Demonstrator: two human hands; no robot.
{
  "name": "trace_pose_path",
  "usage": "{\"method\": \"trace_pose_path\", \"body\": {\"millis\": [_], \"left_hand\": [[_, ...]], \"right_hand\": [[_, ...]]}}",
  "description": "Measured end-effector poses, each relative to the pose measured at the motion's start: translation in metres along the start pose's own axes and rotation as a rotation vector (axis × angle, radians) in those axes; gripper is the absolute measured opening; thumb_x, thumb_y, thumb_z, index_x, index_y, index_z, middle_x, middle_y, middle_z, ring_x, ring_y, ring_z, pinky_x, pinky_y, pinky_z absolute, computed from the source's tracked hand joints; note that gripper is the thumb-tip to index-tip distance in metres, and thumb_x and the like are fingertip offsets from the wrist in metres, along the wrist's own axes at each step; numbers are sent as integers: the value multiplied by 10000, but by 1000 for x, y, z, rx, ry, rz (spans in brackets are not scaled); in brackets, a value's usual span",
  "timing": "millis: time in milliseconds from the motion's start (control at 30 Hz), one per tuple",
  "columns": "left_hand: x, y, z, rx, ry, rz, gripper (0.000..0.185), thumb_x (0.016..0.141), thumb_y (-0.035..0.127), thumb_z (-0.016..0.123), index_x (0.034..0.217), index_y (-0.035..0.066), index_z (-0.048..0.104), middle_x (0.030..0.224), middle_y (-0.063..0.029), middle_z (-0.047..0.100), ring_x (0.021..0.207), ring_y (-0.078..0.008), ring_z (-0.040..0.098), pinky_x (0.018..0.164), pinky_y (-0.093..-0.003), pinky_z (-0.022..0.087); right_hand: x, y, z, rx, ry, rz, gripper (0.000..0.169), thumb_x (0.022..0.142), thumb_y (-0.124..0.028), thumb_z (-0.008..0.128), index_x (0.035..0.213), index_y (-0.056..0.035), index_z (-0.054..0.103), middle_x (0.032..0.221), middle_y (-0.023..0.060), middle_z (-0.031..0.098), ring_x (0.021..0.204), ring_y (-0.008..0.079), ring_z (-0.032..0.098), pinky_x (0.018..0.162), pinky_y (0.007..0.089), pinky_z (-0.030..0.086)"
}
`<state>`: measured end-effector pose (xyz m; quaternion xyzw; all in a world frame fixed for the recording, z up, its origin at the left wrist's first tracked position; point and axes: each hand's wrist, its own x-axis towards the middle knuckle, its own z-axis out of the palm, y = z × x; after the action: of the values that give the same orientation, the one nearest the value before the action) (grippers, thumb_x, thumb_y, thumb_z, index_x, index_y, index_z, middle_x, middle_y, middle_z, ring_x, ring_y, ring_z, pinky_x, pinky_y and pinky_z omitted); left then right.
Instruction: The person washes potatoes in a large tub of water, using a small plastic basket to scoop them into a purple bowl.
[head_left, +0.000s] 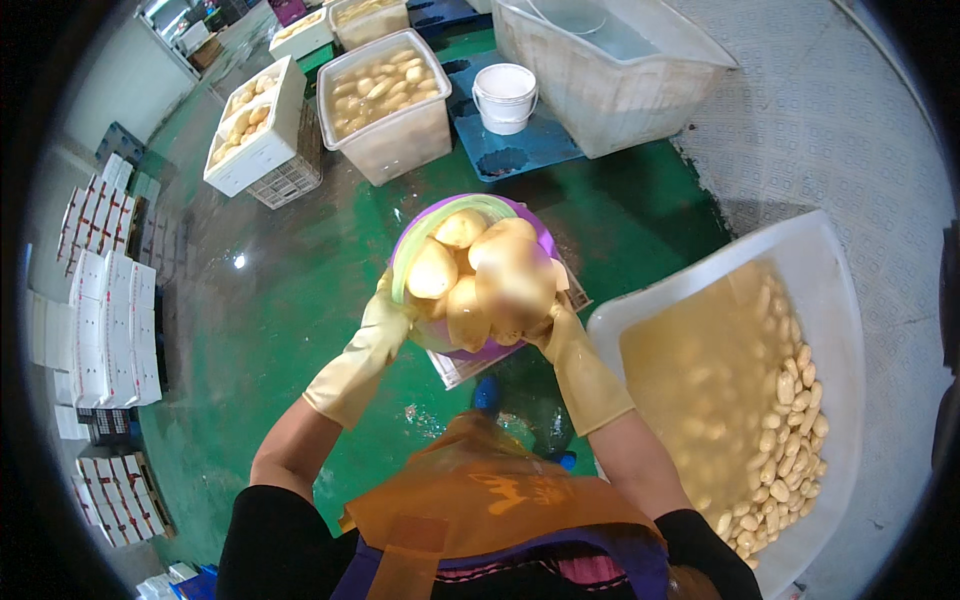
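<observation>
Both my hands wear pale yellow rubber gloves. Between them is a light green basket (409, 251) heaped with large wet potatoes (432, 268). My left hand (388, 315) grips its left side, and my right hand (553, 328) is at its lower right side, the fingers partly hidden behind the potatoes. A purple basin (546, 238) shows around and under the basket; I cannot tell whether the two touch. Below them part of a white plastic crate (466, 370) is visible on the green floor. One potato at the front right looks blurred.
A large white tub (836, 300) of cloudy water and potatoes stands on my right. Ahead are a square tub (390, 154) of potatoes, a foam box (281, 146) on a crate, a white bucket (505, 97) on a blue pallet (551, 146), and a big water tub (615, 97). Stacked white boxes (112, 330) line the left.
</observation>
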<state>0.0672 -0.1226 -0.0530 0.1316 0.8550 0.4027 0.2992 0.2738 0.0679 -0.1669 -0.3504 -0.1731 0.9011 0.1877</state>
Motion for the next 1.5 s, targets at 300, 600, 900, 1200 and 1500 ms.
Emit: {"method": "trace_pose_path", "body": {"millis": [300, 600, 900, 1200, 1500], "left_hand": [[80, -15, 9, 370, 7, 313, 874, 874, 163, 709, 1586, 29, 219, 1522, -279, 420, 1354, -384, 502, 1105, -381, 431], [85, 10, 12, 643, 54, 503, 687, 908, 130, 510, 1566, 188, 323, 1572, -212, 386, 1316, -403, 538, 1011, -463, 510], [82, 60, -11, 668, 279, 664, 705, 856, 31, 528, 1522, 230, 407, 1526, -147, 473, 1302, -354, 563, 978, -438, 535], [94, 30, -24, -4, 525, 680, 757, 817, -225, 516, 1515, 51, 420, 1486, -154, 503, 1359, -247, 491, 1129, -349, 390], [73, -46, -37, -677, 635, 34, 688, 868, -179, 482, 1480, 134, 462, 1405, -34, 541, 1221, -168, 548, 984, -306, 480]], "right_hand": [[94, 51, -11, -326, 16, 94, 350, 950, -217, 617, 1289, -217, 529, 1066, 5, 628, 788, 129, 624, 623, 279, 538], [95, 32, 17, -417, 124, 300, 462, 917, -207, 687, 1335, -217, 491, 1070, 7, 621, 788, 148, 616, 600, 297, 529], [112, -11, 30, -512, 155, 422, 583, 885, -196, 757, 1382, -216, 453, 1074, 9, 615, 787, 167, 609, 577, 315, 519], [122, -12, 37, -538, 29, 484, 690, 847, -193, 823, 1422, -196, 441, 1054, 30, 647, 811, 200, 628, 577, 334, 495], [168, 7, -25, -471, 65, 702, 349, 871, -240, 798, 1034, -19, 583, 714, 97, 599, 488, 218, 532, 394, 364, 392]]}}
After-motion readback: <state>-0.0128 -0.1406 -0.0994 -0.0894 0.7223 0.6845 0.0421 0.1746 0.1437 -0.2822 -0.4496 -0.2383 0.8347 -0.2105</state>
